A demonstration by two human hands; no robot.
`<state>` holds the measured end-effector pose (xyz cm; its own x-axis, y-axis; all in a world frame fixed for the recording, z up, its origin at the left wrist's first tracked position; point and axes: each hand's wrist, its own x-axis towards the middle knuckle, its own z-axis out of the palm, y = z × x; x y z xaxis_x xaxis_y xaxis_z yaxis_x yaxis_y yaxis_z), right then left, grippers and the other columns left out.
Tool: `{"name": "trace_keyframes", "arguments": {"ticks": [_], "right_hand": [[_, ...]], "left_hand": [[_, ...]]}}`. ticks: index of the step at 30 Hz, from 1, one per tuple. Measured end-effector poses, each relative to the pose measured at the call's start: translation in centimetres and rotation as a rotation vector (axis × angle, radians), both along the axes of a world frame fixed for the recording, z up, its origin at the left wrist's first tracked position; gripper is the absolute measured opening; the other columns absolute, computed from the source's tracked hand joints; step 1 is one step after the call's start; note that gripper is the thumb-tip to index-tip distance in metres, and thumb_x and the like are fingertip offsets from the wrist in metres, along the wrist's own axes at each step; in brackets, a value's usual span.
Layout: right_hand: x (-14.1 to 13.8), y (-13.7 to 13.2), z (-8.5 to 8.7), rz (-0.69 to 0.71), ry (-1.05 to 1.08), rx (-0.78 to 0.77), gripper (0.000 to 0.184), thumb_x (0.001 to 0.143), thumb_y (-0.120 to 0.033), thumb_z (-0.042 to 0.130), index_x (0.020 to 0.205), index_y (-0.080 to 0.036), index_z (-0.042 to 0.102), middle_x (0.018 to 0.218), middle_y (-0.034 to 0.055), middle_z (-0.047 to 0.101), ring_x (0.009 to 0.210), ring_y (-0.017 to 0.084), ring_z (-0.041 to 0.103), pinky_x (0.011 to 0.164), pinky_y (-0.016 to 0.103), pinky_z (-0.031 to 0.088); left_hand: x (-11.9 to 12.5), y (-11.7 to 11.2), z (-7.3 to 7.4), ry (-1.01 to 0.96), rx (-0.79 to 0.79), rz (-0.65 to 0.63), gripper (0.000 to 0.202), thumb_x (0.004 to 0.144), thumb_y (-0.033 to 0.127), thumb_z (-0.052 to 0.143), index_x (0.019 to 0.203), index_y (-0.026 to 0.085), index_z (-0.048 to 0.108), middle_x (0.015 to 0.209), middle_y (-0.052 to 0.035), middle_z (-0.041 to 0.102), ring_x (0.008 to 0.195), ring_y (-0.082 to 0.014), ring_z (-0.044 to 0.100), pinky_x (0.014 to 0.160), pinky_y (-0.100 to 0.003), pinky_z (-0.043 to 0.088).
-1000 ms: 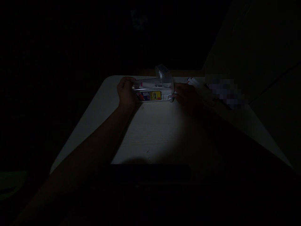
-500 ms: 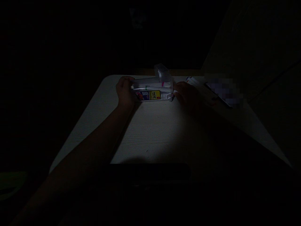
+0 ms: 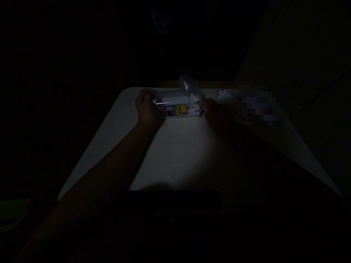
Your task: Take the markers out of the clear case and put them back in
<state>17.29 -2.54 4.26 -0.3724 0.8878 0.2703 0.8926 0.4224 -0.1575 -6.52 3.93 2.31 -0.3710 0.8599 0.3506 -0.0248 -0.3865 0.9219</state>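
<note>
Your left hand (image 3: 146,106) clamps the clear case (image 3: 177,104) at the table's (image 3: 178,153) twelve o'clock edge; the right hand's (image 3: 219,114) fingers are too dark to tell. Keep that end steady.

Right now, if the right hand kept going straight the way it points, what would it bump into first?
The right hand points left, at the open end of the clear box, so it would likely meet the box first. The dim light hides whether they already touch.
</note>
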Motion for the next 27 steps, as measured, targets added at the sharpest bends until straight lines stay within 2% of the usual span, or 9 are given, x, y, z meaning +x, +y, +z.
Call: {"name": "trace_keyframes", "arguments": {"ticks": [3, 7, 11, 16, 20, 23, 27], "right_hand": [[0.2, 0.1, 0.0, -0.032, -0.023, 0.013, 0.059, 0.093, -0.008, 0.039, 0.151, -0.020, 0.045, 0.146, 0.0122, 0.058, 0.120, 0.025, 0.063, 0.094, 0.035, 0.053], [0.4, 0.4, 0.1, -0.124, -0.053, 0.004, 0.063, 0.094, -0.010, 0.040, 0.156, -0.022, 0.038, 0.134, 0.0131, 0.066, 0.112, 0.027, 0.065, 0.089, 0.038, 0.053], [0.6, 0.5, 0.1, -0.235, -0.070, 0.005, 0.060, 0.093, -0.009, 0.039, 0.152, -0.018, 0.043, 0.128, 0.0164, 0.069, 0.109, 0.029, 0.065, 0.090, 0.043, 0.053], [1.5, 1.1, -0.9, -0.311, -0.095, 0.078, 0.056, 0.092, -0.010, 0.035, 0.146, -0.011, 0.049, 0.126, 0.0229, 0.067, 0.111, 0.035, 0.062, 0.093, 0.051, 0.051], [2.2, 1.7, -1.8, -0.297, -0.081, 0.105, 0.054, 0.096, -0.020, 0.035, 0.148, -0.009, 0.046, 0.130, 0.0255, 0.063, 0.117, 0.039, 0.058, 0.097, 0.059, 0.046], [1.9, 1.6, -1.9, -0.251, -0.114, 0.110, 0.049, 0.097, -0.024, 0.039, 0.143, -0.010, 0.051, 0.132, 0.0233, 0.063, 0.120, 0.039, 0.057, 0.102, 0.061, 0.043], [1.4, 1.5, -1.4, -0.173, -0.188, 0.066, 0.047, 0.094, -0.008, 0.034, 0.133, -0.009, 0.060, 0.139, 0.0203, 0.062, 0.124, 0.033, 0.059, 0.105, 0.049, 0.047]], "left_hand": [[0.3, -0.3, 0.3, -0.014, -0.001, 0.070, 0.016, 0.084, 0.021, 0.055, 0.069, 0.017, 0.056, 0.073, -0.0022, 0.052, 0.071, -0.0140, 0.048, 0.068, -0.029, 0.038], [0.4, -0.2, 0.4, -0.020, -0.023, 0.077, 0.016, 0.084, 0.013, 0.053, 0.068, 0.017, 0.057, 0.073, -0.0025, 0.053, 0.070, -0.0138, 0.047, 0.068, -0.029, 0.038], [0.4, -0.1, 0.4, -0.046, -0.025, 0.082, 0.020, 0.081, 0.005, 0.048, 0.066, 0.016, 0.057, 0.072, -0.0040, 0.054, 0.071, -0.0148, 0.048, 0.070, -0.031, 0.039], [0.4, -0.2, 0.4, -0.006, -0.010, 0.076, 0.017, 0.083, 0.014, 0.055, 0.067, 0.018, 0.058, 0.072, -0.0029, 0.054, 0.072, -0.0152, 0.048, 0.069, -0.031, 0.038], [0.2, -0.2, 0.2, -0.008, -0.014, 0.053, 0.018, 0.084, 0.013, 0.052, 0.068, 0.018, 0.058, 0.073, -0.0026, 0.053, 0.071, -0.0145, 0.048, 0.070, -0.030, 0.038], [0.2, 0.0, 0.2, -0.029, -0.010, 0.062, 0.019, 0.081, 0.008, 0.048, 0.068, 0.017, 0.059, 0.071, -0.0026, 0.053, 0.070, -0.0145, 0.046, 0.070, -0.030, 0.038], [0.4, -0.1, 0.2, -0.057, -0.025, 0.072, 0.016, 0.078, 0.009, 0.050, 0.067, 0.017, 0.059, 0.070, -0.0026, 0.053, 0.069, -0.0152, 0.047, 0.068, -0.030, 0.039]]}}
